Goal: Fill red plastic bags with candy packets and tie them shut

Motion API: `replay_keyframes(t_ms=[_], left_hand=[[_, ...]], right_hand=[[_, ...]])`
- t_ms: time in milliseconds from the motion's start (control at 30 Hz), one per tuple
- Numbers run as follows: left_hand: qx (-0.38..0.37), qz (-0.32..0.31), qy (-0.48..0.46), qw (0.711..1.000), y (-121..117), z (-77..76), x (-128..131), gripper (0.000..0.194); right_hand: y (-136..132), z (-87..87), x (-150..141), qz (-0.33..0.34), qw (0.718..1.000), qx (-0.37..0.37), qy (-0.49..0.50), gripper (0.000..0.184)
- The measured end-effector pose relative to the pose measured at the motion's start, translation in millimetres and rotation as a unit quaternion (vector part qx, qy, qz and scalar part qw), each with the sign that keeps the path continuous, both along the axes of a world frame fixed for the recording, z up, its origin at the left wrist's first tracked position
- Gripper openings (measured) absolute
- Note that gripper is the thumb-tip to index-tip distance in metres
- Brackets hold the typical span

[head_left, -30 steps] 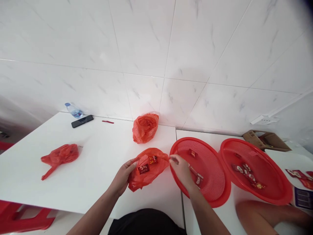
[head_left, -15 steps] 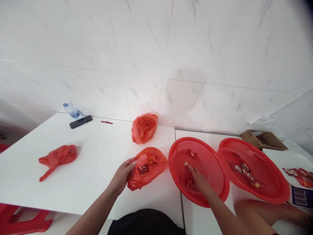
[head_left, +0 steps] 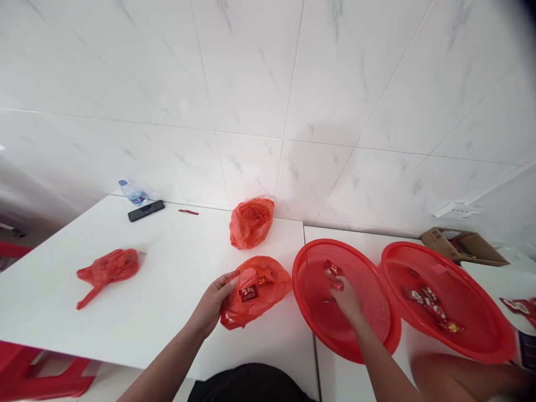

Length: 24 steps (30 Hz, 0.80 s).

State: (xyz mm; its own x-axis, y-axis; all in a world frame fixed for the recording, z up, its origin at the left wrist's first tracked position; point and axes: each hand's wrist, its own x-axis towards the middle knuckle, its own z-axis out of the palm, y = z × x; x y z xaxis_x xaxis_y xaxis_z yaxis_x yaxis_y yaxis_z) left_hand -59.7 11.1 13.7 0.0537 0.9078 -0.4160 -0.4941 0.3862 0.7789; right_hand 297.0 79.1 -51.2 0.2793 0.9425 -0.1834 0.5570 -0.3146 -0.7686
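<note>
The right hand (head_left: pixel 347 304) pinches wrapped sweets (head_left: pixel 334 272) with its fingers (head_left: pixel 340 290) over a red basket (head_left: pixel 296 290). The left hand's (head_left: pixel 209 307) spread fingers (head_left: pixel 221 286) touch a red bag (head_left: pixel 272 276) holding sweets (head_left: pixel 248 293); a second basket (head_left: pixel 481 335) holds more sweets (head_left: pixel 427 304).

Packets (head_left: pixel 334 274) in the red mesh basket (head_left: pixel 300 279), partly hidden under my right hand (head_left: pixel 347 301); their print too small to read.

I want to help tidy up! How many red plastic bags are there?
3: one bag by the wall, one bag further left, and one bag at the left hand.
</note>
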Motion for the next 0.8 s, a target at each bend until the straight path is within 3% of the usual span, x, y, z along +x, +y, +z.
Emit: replay_keyframes(t_ms=[133, 267, 433, 533, 600, 667, 800], left_hand=[[0.0, 0.005, -0.004, 1.0, 2.2, -1.3, 0.7, 0.042], [0.002, 0.004, -0.01, 1.0, 5.8, -1.6, 3.7, 0.043], [0.001, 0.023, -0.017, 1.0, 8.5, 1.1, 5.8, 0.045], [0.005, 0.028, -0.018, 0.999, 8.9, 4.0, 4.8, 0.046], [0.008, 0.029, -0.016, 0.999, 8.7, 4.2, 3.1, 0.048], [0.006, 0.029, -0.011, 1.0, 8.4, 2.6, 1.2, 0.051], [-0.005, 0.026, 0.0, 1.0, 7.8, -1.5, -0.6, 0.055]], right_hand=[[4.4, 40.0, -29.6, 0.018, 0.984, 0.014, 0.177, 0.052], [-5.2, 72.3, -80.5, 0.092, 0.965, 0.085, 0.23, 0.041], [-21.0, 70.4, -146.1, 0.259, 0.912, 0.091, 0.303, 0.027], [-25.8, 65.3, -168.7, 0.31, 0.917, 0.054, 0.243, 0.035], [-23.7, 65.0, -170.1, 0.298, 0.934, 0.058, 0.187, 0.04], [-16.5, 64.3, -158.3, 0.245, 0.955, 0.084, 0.146, 0.032], [5.8, 46.0, -102.1, 0.124, 0.986, 0.093, 0.057, 0.024]])
